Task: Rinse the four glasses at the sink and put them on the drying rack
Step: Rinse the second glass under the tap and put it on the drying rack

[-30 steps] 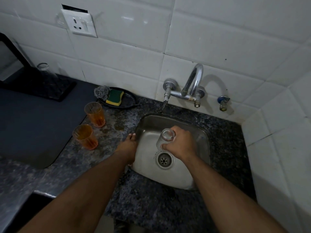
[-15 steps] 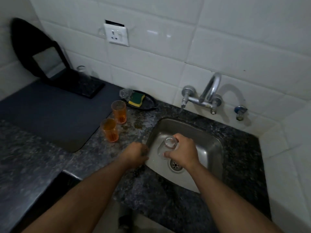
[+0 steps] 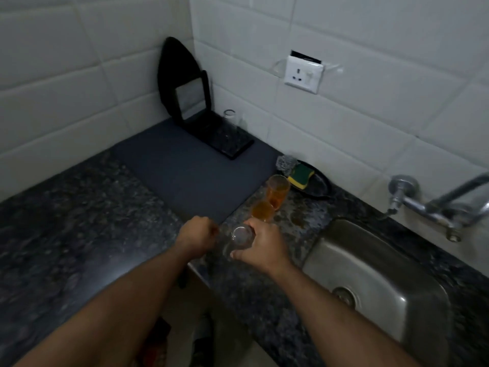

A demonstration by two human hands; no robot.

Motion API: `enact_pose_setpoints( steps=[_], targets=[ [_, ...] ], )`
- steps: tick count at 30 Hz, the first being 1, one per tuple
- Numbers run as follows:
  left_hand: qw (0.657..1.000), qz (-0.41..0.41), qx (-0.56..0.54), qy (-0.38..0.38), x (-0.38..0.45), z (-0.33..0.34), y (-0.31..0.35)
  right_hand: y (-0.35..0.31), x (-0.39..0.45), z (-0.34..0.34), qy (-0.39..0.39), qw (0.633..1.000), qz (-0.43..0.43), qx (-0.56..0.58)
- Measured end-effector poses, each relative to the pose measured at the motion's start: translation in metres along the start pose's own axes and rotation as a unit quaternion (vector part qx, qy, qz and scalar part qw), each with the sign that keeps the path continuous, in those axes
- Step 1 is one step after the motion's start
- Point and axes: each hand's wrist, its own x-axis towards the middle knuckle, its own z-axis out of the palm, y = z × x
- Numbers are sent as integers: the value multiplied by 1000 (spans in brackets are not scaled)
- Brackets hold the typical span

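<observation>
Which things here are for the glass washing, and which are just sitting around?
For the job: clear glass held by the right hand; two orange glasses; clear glass on the black rack; black rack; sink; tap.

Just around: sponge, steel scrubber, wall socket, left hand.

Two orange glasses [image 3: 277,190] [image 3: 262,211] left of the sink [image 3: 375,263]. Two clear glasses, one held [image 3: 239,238] left of the sink, one [image 3: 229,118] far left of it on the black rack [image 3: 225,140]. One sponge [image 3: 301,176], one steel scrubber [image 3: 285,163], one tap [image 3: 434,205], one socket [image 3: 304,74], two hands [image 3: 197,237] [image 3: 262,246].
</observation>
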Motion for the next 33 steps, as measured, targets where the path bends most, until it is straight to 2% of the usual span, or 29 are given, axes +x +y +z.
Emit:
enact_pose_setpoints(
  steps=[5, 11, 18, 24, 28, 33],
  targets=[
    [999, -34, -14, 1, 50, -39, -58, -49, 78, 38, 35, 999, -20, 1],
    [999, -39, -17, 2, 125, -71, -101, -78, 183, 56, 49, 999, 7, 11],
    [998, -40, -8, -39, 226, -80, -126, -79, 289, 61, 80, 996, 30, 26],
    [996, -48, 47, -52, 298, -85, -143, -70, 363, 71, 108, 993, 35, 20],
    [991, -62, 55, -105, 325, -85, -151, -68, 406, 76, 123, 992, 32, 19],
    [986, -59, 90, -129, 336, -83, -152, -66, 447, 78, 148, 988, 42, 17]
  ],
)
